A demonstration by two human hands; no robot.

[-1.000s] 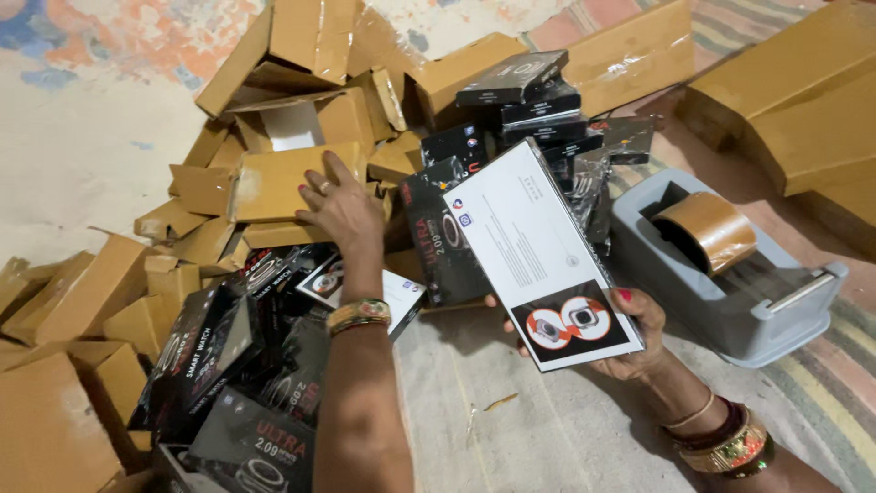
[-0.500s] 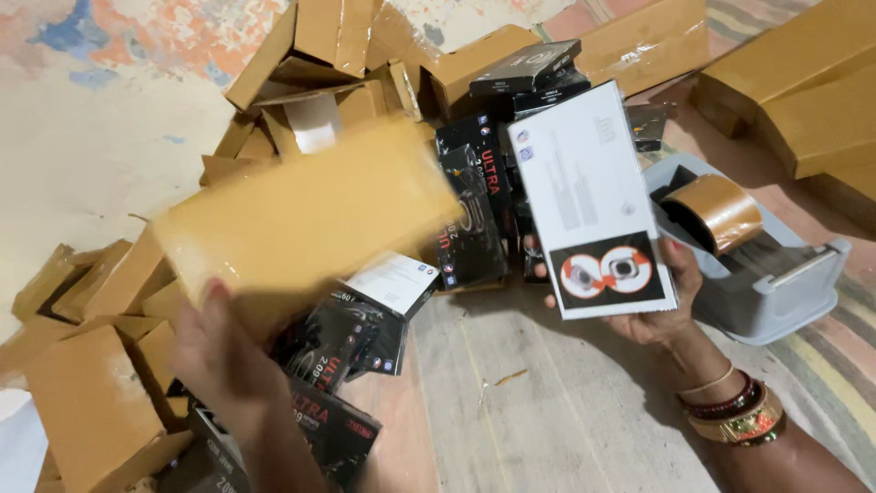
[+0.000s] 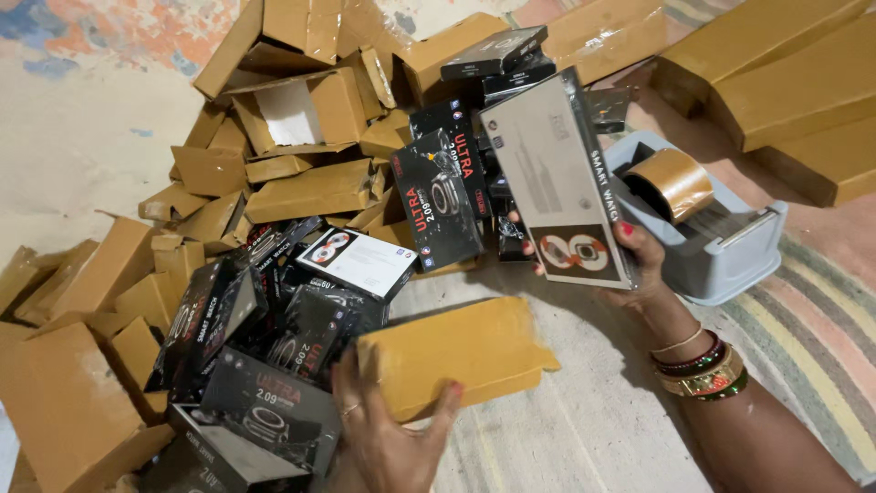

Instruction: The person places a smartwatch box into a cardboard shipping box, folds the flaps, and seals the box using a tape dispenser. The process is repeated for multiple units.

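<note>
Both hands raised, left (image 3: 392, 429) gripping carton (image 3: 456, 351)

Counting it up: two hands, the left hand (image 3: 388, 438) and right hand (image 3: 639, 265), one grey tape dispenser (image 3: 721, 256) with one brown tape roll (image 3: 677, 183). Brown cardboard boxes (image 3: 310, 187) number well over a dozen, black product boxes (image 3: 265, 402) roughly ten, too piled up to count exactly

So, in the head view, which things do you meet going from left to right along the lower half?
Pile of black product boxes → left hand → flat brown cardboard box it holds → right hand holding a white box → grey tape dispenser.
</note>
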